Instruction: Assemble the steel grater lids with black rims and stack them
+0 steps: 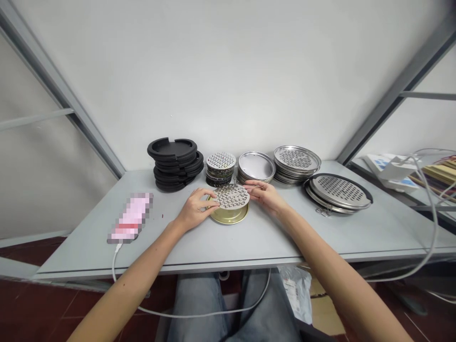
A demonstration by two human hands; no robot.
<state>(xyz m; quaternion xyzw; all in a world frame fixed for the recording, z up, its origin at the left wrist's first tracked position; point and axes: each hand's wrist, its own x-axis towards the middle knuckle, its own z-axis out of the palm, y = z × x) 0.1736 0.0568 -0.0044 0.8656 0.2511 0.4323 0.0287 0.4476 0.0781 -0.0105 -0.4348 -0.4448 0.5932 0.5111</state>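
Note:
A round perforated metal disc point(232, 196) is held between my two hands, over a shallow gold-coloured round dish point(229, 217) on the table. My left hand point(198, 208) is closed on the disc's left edge, with thumb and fingers at its rim. At the far right edge, my right hand point(265, 195) grips the disc with its fingers along the rim. The disc covers most of the dish, whose front rim shows below. Just behind stand a stack of perforated discs point(221, 164) and a stack of shallow silver dishes point(257, 165).
Black ring-shaped holders point(173, 149) are piled at the back left. To the right are stacked silver dishes with perforated tops point(297, 159) and larger round pieces with a black edge point(340, 192). A phone point(130, 218) lies left, its white cable point(178, 316) hanging across my lap.

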